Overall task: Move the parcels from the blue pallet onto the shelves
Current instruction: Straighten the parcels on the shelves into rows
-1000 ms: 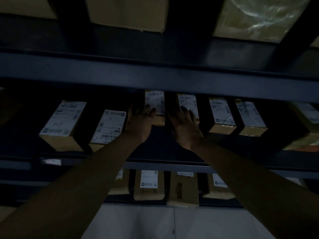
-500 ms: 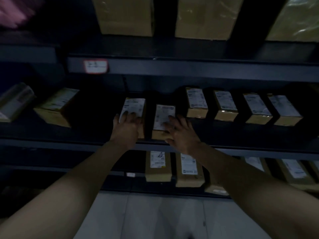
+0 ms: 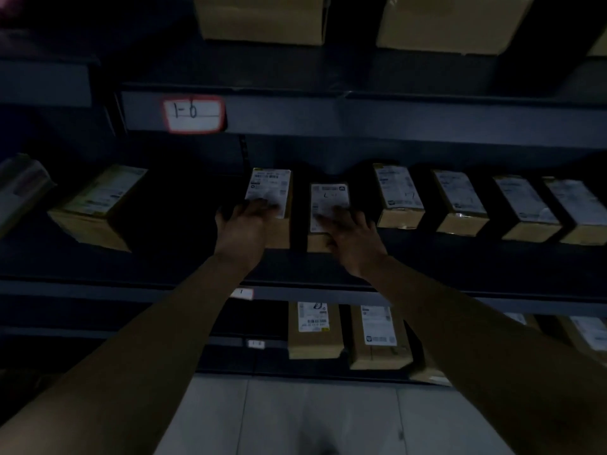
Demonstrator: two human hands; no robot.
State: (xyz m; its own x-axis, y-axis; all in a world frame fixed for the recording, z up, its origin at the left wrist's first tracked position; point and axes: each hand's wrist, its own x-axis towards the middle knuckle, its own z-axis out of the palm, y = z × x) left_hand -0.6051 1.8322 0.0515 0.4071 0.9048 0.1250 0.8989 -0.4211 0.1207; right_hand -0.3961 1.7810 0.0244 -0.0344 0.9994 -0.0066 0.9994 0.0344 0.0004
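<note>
Two small brown parcels with white labels lie side by side on the middle shelf (image 3: 157, 257) of a dark metal rack. My left hand (image 3: 243, 228) covers the near end of the left parcel (image 3: 270, 187), fingers spread over its top. Beside it, my right hand (image 3: 351, 238) grips the near end of the right parcel (image 3: 329, 196) the same way. Both arms reach forward from below. The blue pallet is not in view.
Several more labelled parcels (image 3: 398, 195) line the same shelf to the right, and an angled one (image 3: 98, 205) sits to the left. Bigger boxes (image 3: 262, 18) stand on the shelf above, behind a beam with a red-edged tag (image 3: 193, 114). Parcels (image 3: 313, 330) fill the lower shelf; grey floor (image 3: 295, 415) lies below.
A second ago my hands were on two parcels in mid-row under the upper beam. The view has dropped, and both hands now lie on the two at the row's left end.
</note>
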